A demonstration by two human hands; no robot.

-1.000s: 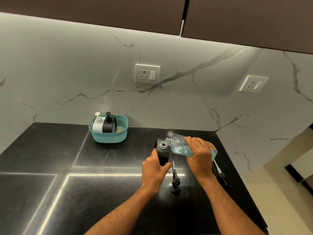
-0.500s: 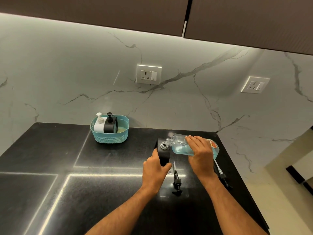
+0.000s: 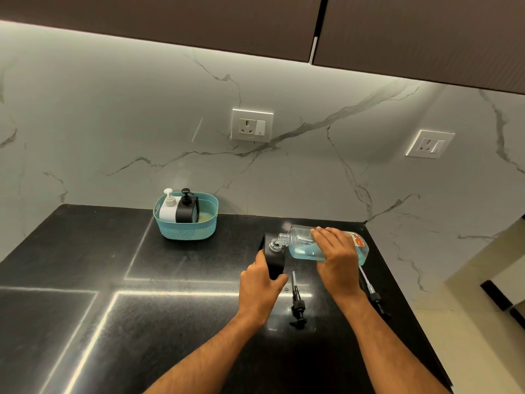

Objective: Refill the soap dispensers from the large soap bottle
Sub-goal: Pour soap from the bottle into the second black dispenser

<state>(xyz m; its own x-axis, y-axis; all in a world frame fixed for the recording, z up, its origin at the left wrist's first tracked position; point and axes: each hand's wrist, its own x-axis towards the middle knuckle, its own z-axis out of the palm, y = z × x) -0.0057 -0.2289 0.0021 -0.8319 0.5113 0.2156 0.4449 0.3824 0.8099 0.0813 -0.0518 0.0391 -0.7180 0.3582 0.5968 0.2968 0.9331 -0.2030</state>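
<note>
While right hand [image 3: 336,251] grips tilted blue-soap bottle [image 3: 306,245], left hand [image 3: 260,282] clasps black dispenser [image 3: 275,261]

A single wide-angle view sits at the person's head, looking forward and down over both forearms onto the black countertop [image 3: 85,280]. It faces the marble wall [image 3: 113,123], catching the dark cabinets [image 3: 170,21] at the top edge. The counter lies close below; straight lines bow near the edges.
</note>
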